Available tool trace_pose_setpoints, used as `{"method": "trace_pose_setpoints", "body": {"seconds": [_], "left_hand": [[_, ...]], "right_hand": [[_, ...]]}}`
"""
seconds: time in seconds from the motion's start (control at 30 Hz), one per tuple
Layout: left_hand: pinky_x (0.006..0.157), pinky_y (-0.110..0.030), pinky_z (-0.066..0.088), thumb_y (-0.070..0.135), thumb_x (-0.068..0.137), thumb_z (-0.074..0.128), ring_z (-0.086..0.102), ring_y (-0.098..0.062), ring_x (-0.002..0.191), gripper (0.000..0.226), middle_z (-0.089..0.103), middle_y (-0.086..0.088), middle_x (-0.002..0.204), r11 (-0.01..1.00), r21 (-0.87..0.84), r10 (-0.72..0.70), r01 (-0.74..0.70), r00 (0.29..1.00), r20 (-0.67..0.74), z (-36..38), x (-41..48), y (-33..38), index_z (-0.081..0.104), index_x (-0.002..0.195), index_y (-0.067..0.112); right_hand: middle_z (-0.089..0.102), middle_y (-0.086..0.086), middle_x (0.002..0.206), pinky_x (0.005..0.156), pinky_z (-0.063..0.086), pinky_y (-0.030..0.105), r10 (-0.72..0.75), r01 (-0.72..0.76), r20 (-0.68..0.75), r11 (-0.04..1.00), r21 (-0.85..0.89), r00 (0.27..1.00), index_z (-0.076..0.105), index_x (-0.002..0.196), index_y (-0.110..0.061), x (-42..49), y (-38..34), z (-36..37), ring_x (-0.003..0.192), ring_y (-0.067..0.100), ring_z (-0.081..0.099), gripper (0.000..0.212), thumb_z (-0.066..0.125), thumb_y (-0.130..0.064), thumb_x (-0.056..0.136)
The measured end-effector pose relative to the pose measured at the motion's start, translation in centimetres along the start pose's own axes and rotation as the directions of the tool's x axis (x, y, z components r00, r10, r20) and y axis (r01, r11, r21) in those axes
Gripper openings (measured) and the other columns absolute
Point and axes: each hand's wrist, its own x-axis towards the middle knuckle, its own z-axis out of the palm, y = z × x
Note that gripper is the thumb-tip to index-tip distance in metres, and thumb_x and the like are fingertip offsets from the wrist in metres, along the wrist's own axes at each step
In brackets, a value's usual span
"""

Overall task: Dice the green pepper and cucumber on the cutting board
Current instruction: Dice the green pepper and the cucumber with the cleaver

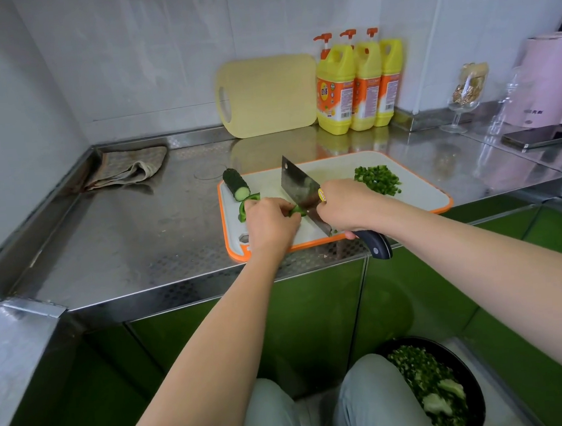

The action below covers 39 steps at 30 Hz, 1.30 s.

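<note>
A white cutting board (419, 188) with an orange rim lies on the steel counter. On its far left corner rests a dark green cucumber piece (236, 184) with its cut end toward me. My left hand (268, 224) presses green pepper strips (298, 209) against the board; more pepper strips (246, 206) lie just left of it. In my right hand (348, 206) is a cleaver (299, 186) with a dark handle, its blade standing on the board beside my left fingers. A heap of diced green pepper (376, 179) sits at the board's far right.
A yellow cutting board (267, 96) leans on the back wall beside three yellow detergent bottles (357, 85). A folded cloth (128, 167) lies far left. A glass (464, 97), a pink appliance (551, 80) and a phone (539, 137) are right. A dark bowl of chopped greens (434, 389) sits below.
</note>
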Motion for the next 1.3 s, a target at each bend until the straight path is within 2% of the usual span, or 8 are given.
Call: {"method": "trace_pose_setpoints", "body": {"seconds": [0.07,0.17,0.23,0.4,0.5,0.67,0.93,1.3], "left_hand": [[0.084,-0.037,0.048,0.016,0.077,0.07,0.057,-0.032,0.097,0.014,0.074,-0.003,0.082,1.0,-0.016,-0.001,0.001,1.0,0.006,0.1,0.1,-0.1,0.079,0.087,0.015],[0.076,-0.037,0.049,0.013,0.073,0.067,0.058,-0.035,0.09,0.013,0.073,-0.003,0.073,1.0,-0.023,0.002,-0.002,1.0,-0.001,0.1,0.0,-0.2,0.079,0.079,0.015],[0.071,-0.035,0.048,0.011,0.072,0.065,0.058,-0.037,0.085,0.015,0.071,-0.002,0.068,1.0,-0.023,0.019,-0.019,1.0,-0.01,0.1,0.0,-0.2,0.078,0.076,0.015],[0.082,-0.04,0.051,0.011,0.075,0.069,0.06,-0.033,0.093,0.014,0.075,0.0,0.082,0.998,-0.052,0.021,-0.022,1.0,-0.014,0.1,0.1,-0.3,0.079,0.083,0.015],[0.081,-0.04,0.051,0.014,0.076,0.075,0.061,-0.031,0.093,0.007,0.074,0.002,0.082,0.998,-0.068,0.013,-0.014,1.0,-0.025,0.1,0.2,-0.4,0.078,0.082,0.016],[0.079,-0.04,0.051,0.016,0.075,0.077,0.06,-0.031,0.09,0.003,0.073,0.001,0.078,0.998,-0.063,0.006,-0.007,1.0,-0.027,0.0,0.1,-0.3,0.078,0.078,0.015],[0.078,-0.039,0.05,0.007,0.077,0.07,0.06,-0.034,0.083,0.01,0.072,-0.003,0.07,0.998,-0.063,0.02,-0.022,0.999,-0.032,-0.2,-0.2,0.0,0.078,0.072,0.012],[0.078,-0.037,0.051,0.008,0.076,0.072,0.063,-0.028,0.084,0.007,0.073,0.0,0.077,0.996,-0.087,0.007,-0.009,1.0,-0.021,-0.3,-0.2,0.0,0.077,0.072,0.011]], "right_hand": [[0.058,0.009,0.059,0.049,0.041,0.024,0.03,-0.027,0.042,0.998,-0.065,0.999,0.057,0.086,-0.002,0.7,-0.4,0.2,0.045,0.02,0.054,0.013,0.047,-0.008,0.091],[0.061,0.008,0.065,0.052,0.041,0.025,0.049,-0.044,0.04,0.991,-0.129,0.998,0.062,0.085,-0.003,1.7,-0.9,1.0,0.054,0.019,0.054,0.011,0.053,-0.008,0.089],[0.059,0.007,0.066,0.054,0.042,0.026,0.054,-0.054,0.0,0.995,-0.082,0.999,0.056,0.082,-0.005,2.2,-0.9,1.5,0.057,0.02,0.055,0.012,0.05,-0.01,0.091],[0.056,0.011,0.079,0.065,0.05,0.033,0.047,-0.043,-0.079,0.998,0.052,0.996,0.05,0.093,-0.006,2.1,0.4,1.5,0.079,0.034,0.066,0.012,0.041,-0.014,0.094],[0.054,0.008,0.066,0.052,0.043,0.028,0.023,-0.014,-0.106,0.997,0.081,0.994,0.037,0.073,-0.014,1.8,0.9,0.8,0.058,0.027,0.064,0.022,0.038,-0.015,0.095],[0.06,0.012,0.059,0.059,0.048,0.03,0.019,-0.018,-0.015,0.999,0.036,1.0,0.053,0.092,-0.001,1.2,0.1,0.2,0.06,0.029,0.063,0.011,0.043,-0.006,0.091],[0.057,0.01,0.048,0.054,0.045,0.026,0.067,-0.066,0.059,0.998,-0.014,0.996,0.058,0.09,0.004,1.9,-0.8,0.3,0.052,0.025,0.058,0.014,0.045,-0.002,0.088],[0.056,0.011,0.062,0.045,0.041,0.022,0.091,-0.08,-0.055,0.98,0.184,0.994,0.047,0.084,-0.005,3.0,0.4,1.2,0.044,0.022,0.056,0.014,0.039,-0.009,0.095]]}}
